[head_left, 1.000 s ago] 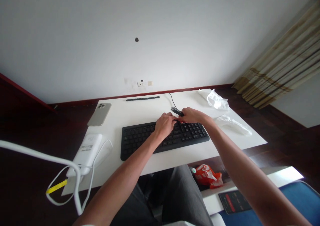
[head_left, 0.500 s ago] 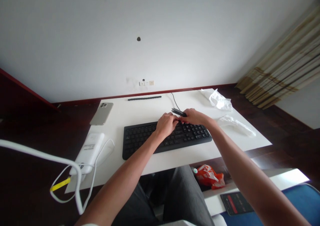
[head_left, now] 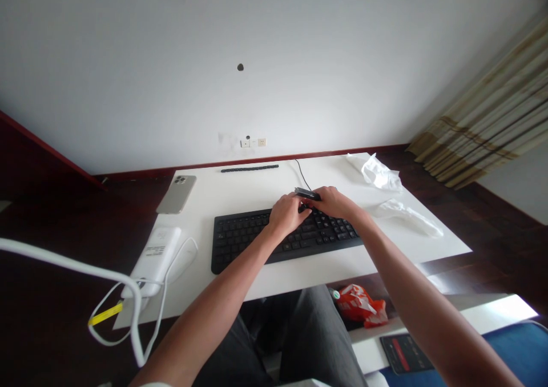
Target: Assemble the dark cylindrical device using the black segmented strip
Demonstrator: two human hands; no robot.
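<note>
A black keyboard (head_left: 257,238) lies on the white table (head_left: 240,196). My left hand (head_left: 286,214) rests curled over its upper middle keys, fingers closed, touching my right hand. My right hand (head_left: 331,201) is closed around a small black object (head_left: 305,193) held just above the keyboard's back edge. A thin black cable (head_left: 300,173) runs from that spot toward the table's far edge. What my left fingers pinch is hidden.
A phone (head_left: 176,194) lies face down at the far left, a white power bank (head_left: 156,258) with white cables at the near left. A dark strip (head_left: 249,168) lies by the far edge. Crumpled white plastic (head_left: 379,173) lies at right. An orange packet (head_left: 359,304) lies below the table.
Both hands stay together over the keyboard's back edge, barely shifting. The view has drifted slightly.
</note>
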